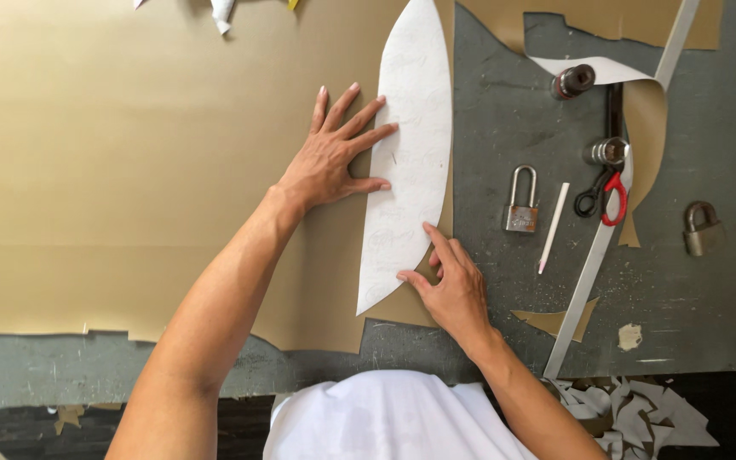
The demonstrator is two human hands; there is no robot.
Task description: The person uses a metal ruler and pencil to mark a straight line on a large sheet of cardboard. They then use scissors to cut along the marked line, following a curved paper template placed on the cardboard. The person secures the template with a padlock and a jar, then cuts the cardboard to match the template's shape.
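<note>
Head view: person in white shirt leaning over grey counter point(487, 119), pressing white leaf-shaped paper template point(411, 145) onto tan sheet point(129, 170). Left hand point(334, 158) lying flat, fingers spread, tips touching template's left edge. Right hand point(449, 285) pinning lower edge with fingertips, gripping nothing. Silver padlock point(521, 204), white pencil point(553, 228), red-handled scissors point(604, 194), metal ruler point(594, 255) lying right of template.

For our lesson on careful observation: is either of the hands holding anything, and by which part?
Nothing is gripped. The left hand presses flat on the white paper pattern at its left edge; the right hand presses fingertips on its lower right edge.
</note>
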